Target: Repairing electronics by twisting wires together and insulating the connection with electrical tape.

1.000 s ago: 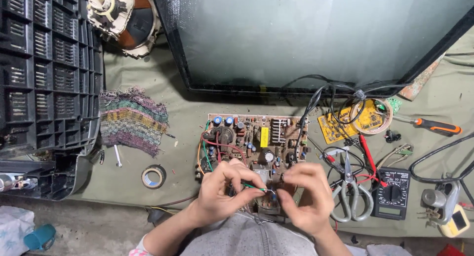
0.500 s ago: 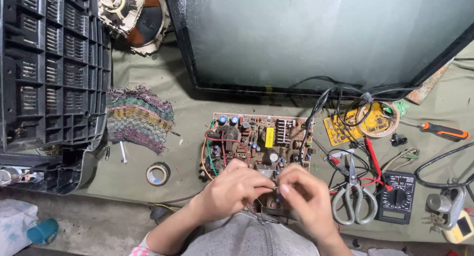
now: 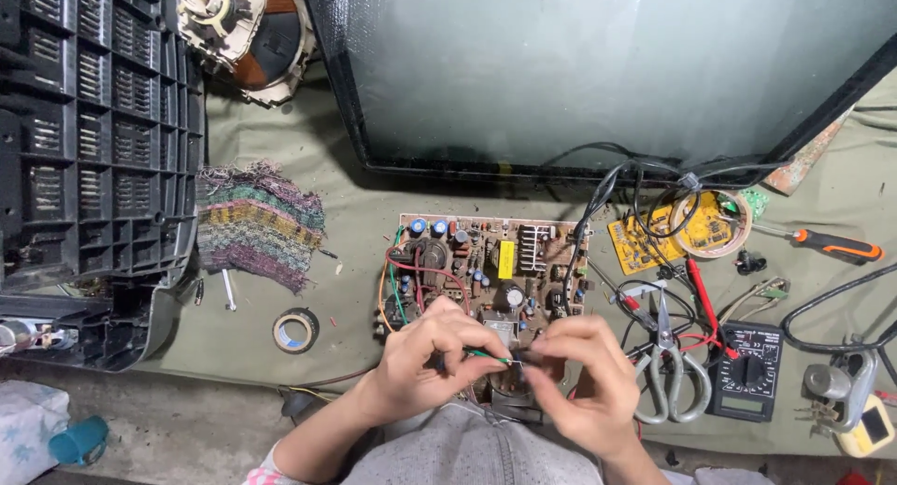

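Observation:
A brown circuit board (image 3: 486,261) crowded with capacitors, coils and coloured wires lies on the olive cloth. Both hands hover over its near edge. My left hand (image 3: 432,356) pinches a thin green wire (image 3: 488,355) that runs right toward my right hand (image 3: 581,373). My right hand's fingertips close on the wire's other end, over a component at the board's front. What lies under the fingers is hidden.
A large black-framed screen (image 3: 598,74) lies face down behind the board. A black vented back cover (image 3: 84,139) is at left, with a woven rag (image 3: 257,223) and tape roll (image 3: 295,331). Scissors (image 3: 665,373), a multimeter (image 3: 747,371), a small yellow board (image 3: 654,237) and a screwdriver (image 3: 827,245) lie at right.
The view has drifted slightly. My hands stay over the board's near edge; the fingertips have shifted together on the green wire.

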